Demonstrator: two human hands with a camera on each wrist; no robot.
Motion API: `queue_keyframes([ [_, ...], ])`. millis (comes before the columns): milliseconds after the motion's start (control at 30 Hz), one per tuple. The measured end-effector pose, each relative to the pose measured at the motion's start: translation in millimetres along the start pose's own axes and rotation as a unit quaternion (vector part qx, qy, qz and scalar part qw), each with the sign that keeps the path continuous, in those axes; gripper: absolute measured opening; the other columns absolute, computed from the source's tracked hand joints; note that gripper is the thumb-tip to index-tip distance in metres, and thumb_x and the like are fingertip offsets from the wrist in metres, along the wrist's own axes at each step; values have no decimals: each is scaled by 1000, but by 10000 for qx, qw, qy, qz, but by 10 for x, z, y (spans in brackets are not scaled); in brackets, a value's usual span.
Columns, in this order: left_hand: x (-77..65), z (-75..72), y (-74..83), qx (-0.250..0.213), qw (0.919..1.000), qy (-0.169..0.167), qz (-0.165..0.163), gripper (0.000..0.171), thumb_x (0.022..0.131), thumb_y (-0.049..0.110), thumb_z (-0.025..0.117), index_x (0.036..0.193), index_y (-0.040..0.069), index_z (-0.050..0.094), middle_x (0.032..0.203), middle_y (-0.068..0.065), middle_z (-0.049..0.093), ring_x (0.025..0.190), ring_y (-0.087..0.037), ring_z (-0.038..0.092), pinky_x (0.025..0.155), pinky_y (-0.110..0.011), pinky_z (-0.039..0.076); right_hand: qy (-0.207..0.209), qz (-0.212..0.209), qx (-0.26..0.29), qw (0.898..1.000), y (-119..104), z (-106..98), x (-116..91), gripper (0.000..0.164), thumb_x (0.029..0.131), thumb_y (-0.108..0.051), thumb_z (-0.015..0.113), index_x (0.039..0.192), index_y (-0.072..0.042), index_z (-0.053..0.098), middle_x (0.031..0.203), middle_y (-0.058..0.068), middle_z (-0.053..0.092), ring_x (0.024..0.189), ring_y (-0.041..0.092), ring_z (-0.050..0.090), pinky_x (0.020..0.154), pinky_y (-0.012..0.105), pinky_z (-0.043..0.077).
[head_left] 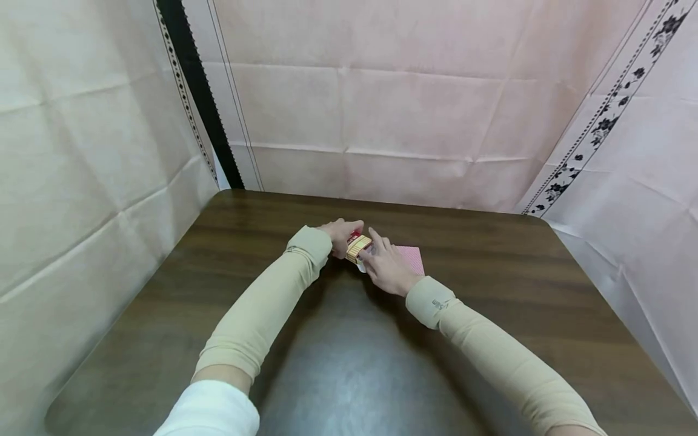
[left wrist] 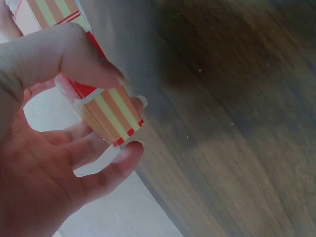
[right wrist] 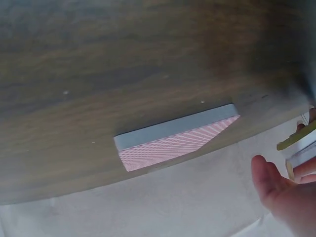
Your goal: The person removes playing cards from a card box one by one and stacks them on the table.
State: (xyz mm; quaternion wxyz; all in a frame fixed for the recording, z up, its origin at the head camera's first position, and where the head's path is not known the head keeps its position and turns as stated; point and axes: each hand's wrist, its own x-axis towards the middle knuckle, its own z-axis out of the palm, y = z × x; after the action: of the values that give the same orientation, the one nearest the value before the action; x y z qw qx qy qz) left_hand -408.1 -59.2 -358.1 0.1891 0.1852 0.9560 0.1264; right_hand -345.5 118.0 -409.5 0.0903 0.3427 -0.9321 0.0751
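A small card box (left wrist: 112, 114) with yellow and orange stripes and red edging is held up over the far middle of the table. My left hand (head_left: 339, 235) grips it, thumb across one face and fingers behind. At its other end is my right hand (head_left: 386, 266), with fingertips on the box and one finger standing off it. Part of that end, with a pale flap or opening, shows at the edge of the right wrist view; the exact hold there is partly hidden. Beside the right hand, a squared deck of cards (right wrist: 173, 136) with pink patterned backs lies on the table.
The dark wooden table (head_left: 349, 369) has rounded corners. Pale cloth (head_left: 382, 115) hangs behind it and at both sides, with a black strip (head_left: 202, 91) at left and a floral border (head_left: 605, 118) at right.
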Motion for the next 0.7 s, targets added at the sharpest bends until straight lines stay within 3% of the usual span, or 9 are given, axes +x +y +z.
queue_keyframes([
  [100,0,48,-23,-13,9999,-95,-70,70,66,-9,74,120,22,43,111,-13,48,91,-26,48,52,-28,45,15,-81,63,9999,-15,21,-14,25,98,-23,51,117,-15,65,154,27,23,125,43,43,102,54,40],
  [267,3,67,-53,-21,9999,-87,-141,67,67,-10,72,119,20,43,112,-14,52,93,-27,51,54,-29,46,453,-271,84,9986,-1,37,-19,26,95,-25,60,117,-14,68,151,24,35,122,39,48,103,51,42],
  [367,0,46,-53,-28,9999,-103,-18,64,66,-10,72,116,18,43,110,-14,53,91,-26,52,55,-29,48,654,-440,-62,9969,22,38,-19,27,93,-25,64,117,-15,69,148,22,41,120,35,50,102,47,44],
  [700,-54,-30,-65,15,9999,-159,-37,67,66,-12,72,118,17,43,111,-13,52,90,-24,49,53,-26,44,1463,-1148,-349,9819,59,10,-24,14,89,-16,69,102,-13,73,131,15,60,120,30,52,100,44,46],
])
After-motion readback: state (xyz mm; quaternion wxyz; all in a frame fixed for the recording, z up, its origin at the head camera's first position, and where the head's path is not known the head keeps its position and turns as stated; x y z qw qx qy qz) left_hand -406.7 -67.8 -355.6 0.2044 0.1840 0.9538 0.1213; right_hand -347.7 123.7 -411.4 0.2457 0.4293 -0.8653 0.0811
